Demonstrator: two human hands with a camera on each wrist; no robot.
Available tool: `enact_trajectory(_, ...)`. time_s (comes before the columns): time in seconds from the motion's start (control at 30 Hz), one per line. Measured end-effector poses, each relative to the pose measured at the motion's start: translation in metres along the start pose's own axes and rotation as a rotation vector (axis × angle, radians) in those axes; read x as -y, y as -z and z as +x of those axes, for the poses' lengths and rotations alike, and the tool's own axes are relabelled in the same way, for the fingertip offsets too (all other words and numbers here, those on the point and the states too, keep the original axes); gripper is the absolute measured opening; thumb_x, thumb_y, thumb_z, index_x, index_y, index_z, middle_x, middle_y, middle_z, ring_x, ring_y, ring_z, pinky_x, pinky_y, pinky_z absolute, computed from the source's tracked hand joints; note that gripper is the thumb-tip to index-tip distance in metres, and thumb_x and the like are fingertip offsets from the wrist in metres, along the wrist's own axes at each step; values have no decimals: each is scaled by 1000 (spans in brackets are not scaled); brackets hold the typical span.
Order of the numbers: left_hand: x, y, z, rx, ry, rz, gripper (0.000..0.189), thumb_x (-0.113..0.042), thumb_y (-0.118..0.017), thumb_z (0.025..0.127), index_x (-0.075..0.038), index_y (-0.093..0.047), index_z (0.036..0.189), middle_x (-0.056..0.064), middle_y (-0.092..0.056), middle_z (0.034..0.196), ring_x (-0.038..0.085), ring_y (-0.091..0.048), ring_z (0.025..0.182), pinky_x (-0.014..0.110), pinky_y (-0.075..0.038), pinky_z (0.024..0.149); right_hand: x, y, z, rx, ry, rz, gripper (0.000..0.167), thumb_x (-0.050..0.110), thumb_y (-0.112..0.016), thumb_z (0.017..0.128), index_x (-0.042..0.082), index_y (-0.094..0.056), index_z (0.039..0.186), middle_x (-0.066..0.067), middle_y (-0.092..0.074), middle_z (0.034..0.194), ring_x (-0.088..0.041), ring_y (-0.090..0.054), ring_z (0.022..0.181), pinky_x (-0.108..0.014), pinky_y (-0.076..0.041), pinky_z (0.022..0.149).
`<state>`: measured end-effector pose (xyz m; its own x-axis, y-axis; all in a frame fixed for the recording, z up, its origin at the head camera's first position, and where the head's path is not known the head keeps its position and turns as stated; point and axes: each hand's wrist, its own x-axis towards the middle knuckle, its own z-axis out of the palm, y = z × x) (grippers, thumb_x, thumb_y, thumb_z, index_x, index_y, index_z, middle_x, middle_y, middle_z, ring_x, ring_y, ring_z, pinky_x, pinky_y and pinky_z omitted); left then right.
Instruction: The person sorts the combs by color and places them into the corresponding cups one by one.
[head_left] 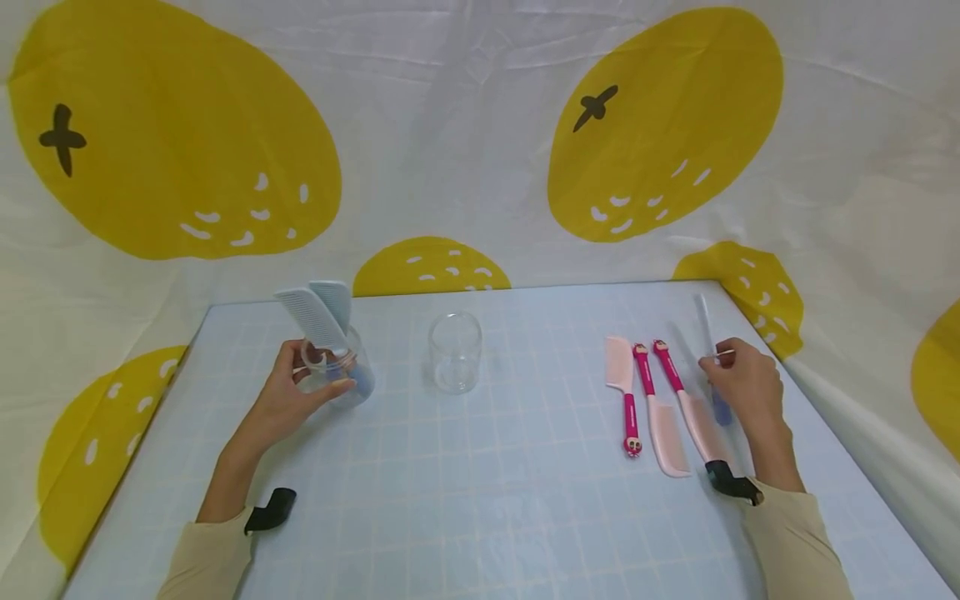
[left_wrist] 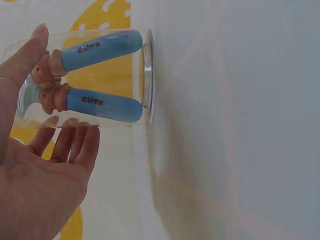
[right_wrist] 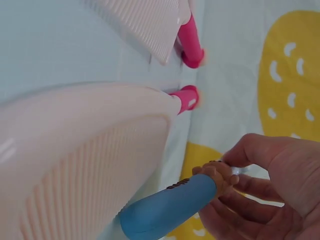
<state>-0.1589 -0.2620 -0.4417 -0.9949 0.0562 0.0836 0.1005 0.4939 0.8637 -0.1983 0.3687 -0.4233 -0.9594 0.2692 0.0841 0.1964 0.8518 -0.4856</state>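
My left hand grips a clear glass cup at the left, thumb on one side and fingers on the other. Two light blue combs, a front one and a rear one, stand in it, teeth ends up. Through the glass in the left wrist view, their blue handles point down, below small brown figures. At the right, my right hand pinches another light blue comb near its brown figure. Its blue handle points toward the table in the right wrist view.
A second clear glass cup stands upright near the table's middle back. Three pink combs with magenta handles lie left of my right hand: a left one, a middle one and a right one. A fruit-patterned cloth hangs behind.
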Motion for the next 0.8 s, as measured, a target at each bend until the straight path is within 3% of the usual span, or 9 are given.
enact_trajectory(0.17, -2, 1, 0, 5, 16, -19, 82, -27, -82, 91, -2, -24, 143, 22, -37, 134, 37, -36, 128, 65, -30, 115, 4, 2, -2, -48, 33, -1, 42, 23, -65, 98, -8, -59, 126, -31, -66, 109, -39, -67, 84, -56, -58, 80)
enact_trajectory(0.5, 0, 1, 0, -3, -4, -1, 79, -23, -81, 91, -1, -24, 141, 20, -37, 130, 30, -37, 122, 62, -34, 112, 28, 15, -9, -17, 4, 106, 53, 31, -61, 102, -6, -53, 138, -30, -64, 121, -42, -67, 100, -50, -60, 84)
enact_trajectory(0.63, 0, 1, 0, 2, 2, 0, 80, -23, -81, 91, -2, -23, 142, 21, -36, 132, 33, -37, 125, 64, -34, 113, 39, 17, -13, -36, 43, 126, 54, 33, -61, 102, -5, -54, 139, -29, -64, 123, -43, -68, 102, -56, -57, 88)
enact_trajectory(0.8, -3, 1, 0, 3, 1, -6, 80, -24, -81, 91, 0, -24, 141, 21, -36, 131, 34, -37, 124, 64, -33, 113, 51, 18, -17, -60, 99, 139, 51, 33, -63, 102, -4, -57, 137, -28, -66, 122, -44, -68, 103, -55, -58, 85)
